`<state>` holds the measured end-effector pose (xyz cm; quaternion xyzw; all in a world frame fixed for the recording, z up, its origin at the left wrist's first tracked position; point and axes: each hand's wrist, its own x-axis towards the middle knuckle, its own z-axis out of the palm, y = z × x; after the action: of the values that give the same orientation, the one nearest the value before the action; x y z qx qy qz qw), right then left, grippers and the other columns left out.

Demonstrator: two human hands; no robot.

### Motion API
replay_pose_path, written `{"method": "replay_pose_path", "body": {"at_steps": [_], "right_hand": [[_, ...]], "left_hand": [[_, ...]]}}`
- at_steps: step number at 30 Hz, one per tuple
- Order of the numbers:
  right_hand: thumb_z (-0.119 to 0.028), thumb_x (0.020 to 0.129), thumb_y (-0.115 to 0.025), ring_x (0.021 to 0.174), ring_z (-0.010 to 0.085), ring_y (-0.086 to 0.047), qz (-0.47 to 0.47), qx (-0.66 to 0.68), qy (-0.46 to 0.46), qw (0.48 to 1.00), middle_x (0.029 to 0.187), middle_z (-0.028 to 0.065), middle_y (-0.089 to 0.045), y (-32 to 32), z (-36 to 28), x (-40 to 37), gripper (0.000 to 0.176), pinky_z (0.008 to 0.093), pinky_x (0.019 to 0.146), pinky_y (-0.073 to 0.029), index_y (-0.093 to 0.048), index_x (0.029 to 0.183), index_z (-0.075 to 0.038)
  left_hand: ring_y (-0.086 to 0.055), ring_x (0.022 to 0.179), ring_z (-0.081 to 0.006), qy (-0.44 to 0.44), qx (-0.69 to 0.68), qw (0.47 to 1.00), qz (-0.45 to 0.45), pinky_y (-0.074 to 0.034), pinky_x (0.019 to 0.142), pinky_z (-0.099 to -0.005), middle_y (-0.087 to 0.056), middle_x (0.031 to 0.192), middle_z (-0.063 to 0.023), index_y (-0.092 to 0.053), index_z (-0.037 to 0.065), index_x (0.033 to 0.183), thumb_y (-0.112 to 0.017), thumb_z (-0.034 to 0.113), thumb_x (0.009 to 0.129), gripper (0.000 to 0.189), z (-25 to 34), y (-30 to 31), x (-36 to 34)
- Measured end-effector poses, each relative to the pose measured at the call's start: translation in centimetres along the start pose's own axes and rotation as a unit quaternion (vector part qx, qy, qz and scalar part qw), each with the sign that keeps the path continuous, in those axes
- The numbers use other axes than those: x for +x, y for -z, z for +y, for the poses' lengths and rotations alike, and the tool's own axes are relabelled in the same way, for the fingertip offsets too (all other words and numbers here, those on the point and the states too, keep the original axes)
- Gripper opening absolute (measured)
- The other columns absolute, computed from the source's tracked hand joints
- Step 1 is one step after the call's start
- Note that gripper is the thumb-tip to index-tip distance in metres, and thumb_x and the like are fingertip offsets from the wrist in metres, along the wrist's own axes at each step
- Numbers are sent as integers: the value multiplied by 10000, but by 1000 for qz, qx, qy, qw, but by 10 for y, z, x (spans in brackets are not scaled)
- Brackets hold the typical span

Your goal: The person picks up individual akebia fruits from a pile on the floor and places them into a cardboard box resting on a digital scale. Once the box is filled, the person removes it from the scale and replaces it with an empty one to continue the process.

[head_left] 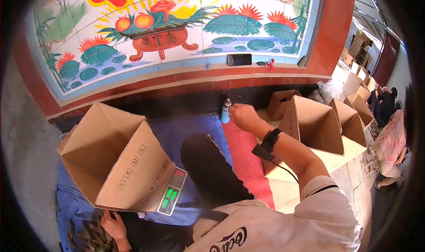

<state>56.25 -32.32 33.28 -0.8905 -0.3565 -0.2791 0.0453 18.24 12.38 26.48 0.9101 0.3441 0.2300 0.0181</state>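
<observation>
My right hand [244, 116] reaches forward, its fingers curled closed at the upper side of a blue bottle [225, 114] with a metallic top. The bottle is upright by the dark wall base. My left hand [114, 226] is low at the left, fingers apart, beside a pile of dark greenish-brown elongated produce [90, 238] whose exact kind I cannot make out. Just above that hand is the lower edge of a large open cardboard box [133, 176]. Partly under the box sits a digital scale [172, 192] with lit green digits.
Several open cardboard boxes [316, 123] line the right side. A blue sheet [208, 128] and a red mat [245, 163] cover the floor. A phone [239, 59] lies on the ledge under the painted tile wall [186, 64]. Other people [392, 141] are at the far right.
</observation>
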Motion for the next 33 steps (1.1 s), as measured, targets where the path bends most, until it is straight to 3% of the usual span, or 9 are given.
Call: {"method": "replay_pose_path", "body": {"at_steps": [3, 11, 17, 22, 24, 25, 28, 29, 33], "right_hand": [[-206, 773, -563, 720, 300, -588, -23, 75, 12, 997, 739, 112, -568, -5, -20, 8, 154, 409, 614, -480, -557, 730, -59], [-215, 812, -538, 728, 305, -583, -49, 121, 34, 991, 752, 120, -565, -29, -45, 31, 163, 409, 636, -475, -566, 769, -60], [-200, 810, -538, 710, 306, -573, -22, 223, 75, 972, 738, 117, -556, -68, -73, 59, 150, 412, 635, -469, -571, 759, -63], [-181, 793, -550, 719, 316, -571, -24, 288, 129, 948, 733, 120, -554, -89, -113, 85, 125, 415, 642, -469, -574, 769, -60], [-177, 785, -558, 728, 323, -570, -34, 328, 114, 937, 738, 124, -558, -93, -131, 94, 123, 418, 647, -468, -573, 778, -55], [-143, 793, -554, 803, 337, -576, -80, 339, 105, 932, 852, 151, -596, -89, -139, 98, 145, 402, 703, -470, -594, 879, -34], [-138, 788, -552, 826, 348, -576, -89, 385, 87, 915, 899, 166, -597, -103, -163, 103, 173, 408, 721, -469, -580, 923, -33], [-175, 790, -560, 870, 353, -580, -100, 388, 89, 912, 947, 187, -598, -110, -169, 104, 275, 421, 744, -470, -555, 1034, -48], [-126, 779, -523, 860, 385, -569, -167, 411, 68, 894, 944, 202, -596, -124, -189, 105, 302, 445, 751, -463, -513, 1063, -23]], "left_hand": [[-508, 870, -388, -3, -17, 1000, -2, -374, 807, -459, -564, 866, -226, -519, -48, 979, -596, 79, 739, 283, 3, 4, 1], [-511, 874, -380, 34, 17, 998, -44, -368, 828, -451, -563, 860, -220, -523, -39, 965, -597, 79, 727, 276, 15, 14, 5], [-510, 882, -387, 11, -8, 999, -40, -355, 852, -455, -563, 874, -225, -542, -45, 974, -599, 87, 713, 297, 24, 14, 7], [-518, 874, -385, 0, 49, 998, -26, -359, 861, -460, -566, 856, -242, -552, -52, 931, -604, 147, 708, 303, 21, 7, 1], [-512, 839, -393, -20, 72, 997, -23, -376, 811, -460, -559, 833, -227, -547, -36, 882, -614, 139, 713, 252, 17, 6, -3], [-517, 840, -378, -15, 78, 997, -19, -369, 837, -456, -563, 826, -220, -548, -30, 868, -613, 156, 707, 254, 18, 5, -4], [-519, 838, -353, -18, 80, 997, -5, -365, 857, -445, -560, 807, -199, -547, -15, 842, -616, 173, 698, 247, 24, 7, -4], [-518, 834, -346, -34, 80, 996, -2, -367, 852, -439, -556, 798, -190, -548, -9, 844, -617, 164, 697, 237, 24, 8, -4], [-526, 886, -327, -43, 101, 994, -13, -355, 885, -440, -574, 865, -173, -560, -7, 889, -616, 169, 694, 269, 31, 10, -1]]}}
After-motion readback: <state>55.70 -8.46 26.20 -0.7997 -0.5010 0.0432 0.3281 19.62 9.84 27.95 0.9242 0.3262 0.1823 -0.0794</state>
